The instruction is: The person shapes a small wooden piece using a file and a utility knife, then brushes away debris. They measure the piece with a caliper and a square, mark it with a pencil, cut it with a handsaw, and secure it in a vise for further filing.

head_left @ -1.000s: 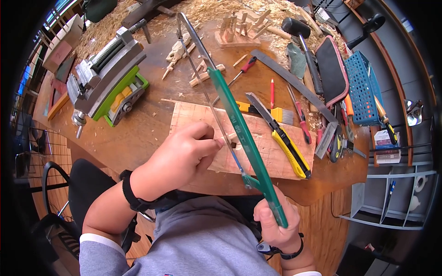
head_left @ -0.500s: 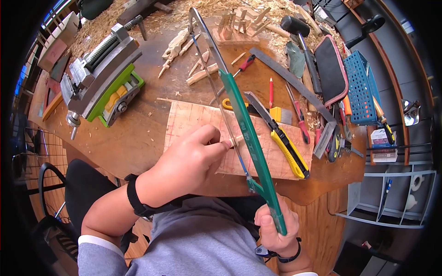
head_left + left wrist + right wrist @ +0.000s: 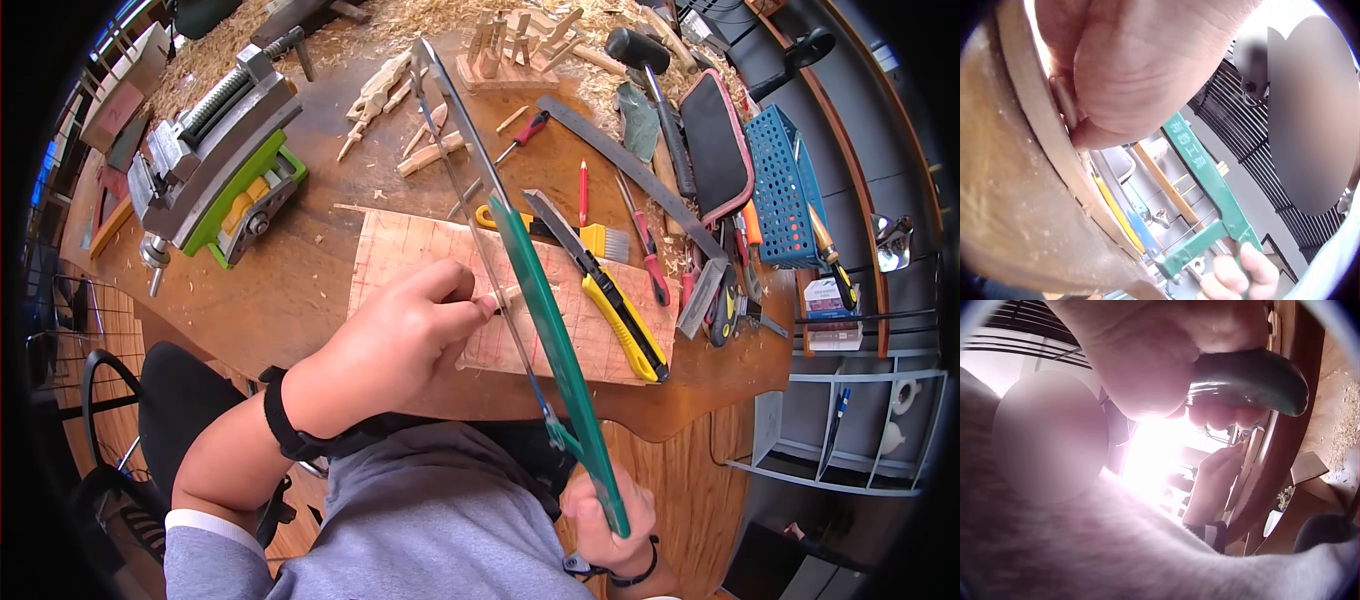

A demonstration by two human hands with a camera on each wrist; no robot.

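My right hand [image 3: 610, 510] grips the handle of a green-framed hacksaw [image 3: 545, 310] in front of my body. Its thin blade [image 3: 478, 225] slants across the pinched end of a small pale wood piece [image 3: 512, 293]. Thumb and fingers of my left hand [image 3: 415, 320] pinch that piece over a flat wooden board [image 3: 385, 250] marked with red lines. From the left wrist, the left hand [image 3: 1147, 69] is close up, and the saw's green frame [image 3: 1200, 165] runs down to the right hand. Curled fingers wrap the dark handle [image 3: 1247, 381] in the right wrist view.
A yellow utility knife [image 3: 625, 325] lies on the board, with a brush [image 3: 605, 242] beside it. Left stands a green-and-grey vise [image 3: 225, 165]. Farther back are carved wood pieces [image 3: 380, 90], a mallet [image 3: 640, 50] and shavings. A blue basket [image 3: 785, 190] stands right.
My right hand has drawn the hacksaw back toward my body since half a second ago. The left hand keeps its pinch on the small wood piece.
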